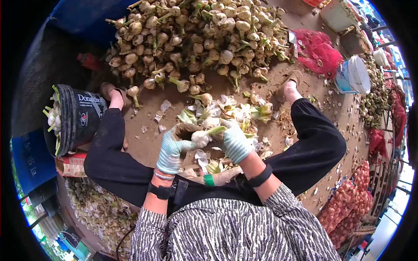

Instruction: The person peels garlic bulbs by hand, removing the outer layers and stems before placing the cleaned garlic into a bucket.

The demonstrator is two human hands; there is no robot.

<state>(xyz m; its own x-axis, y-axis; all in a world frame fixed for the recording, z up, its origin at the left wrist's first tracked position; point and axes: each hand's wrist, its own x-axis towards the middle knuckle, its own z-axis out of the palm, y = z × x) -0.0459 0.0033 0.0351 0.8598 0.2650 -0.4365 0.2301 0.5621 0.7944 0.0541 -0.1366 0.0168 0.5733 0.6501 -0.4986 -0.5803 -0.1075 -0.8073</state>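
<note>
My left hand (176,145), in a striped, soiled work glove, is closed around a white garlic bulb (200,138). The bulb's short green stem (215,130) points right, toward my other hand. My right hand (235,138), gloved the same way, has its fingers closed at the end of that stem. Both hands are in front of my lap, above a scatter of peeled garlic skins (230,108). Just past them sits a large pile of unpeeled garlic bulbs (196,43) with dry stems and soil on them.
A black bucket (82,117) with trimmed garlic stands at my left. Red netting (315,52) and a white-and-blue bucket (352,76) are at the far right. Filled red mesh sacks (348,200) lie at right, and a heap of garlic skins (98,206) at lower left.
</note>
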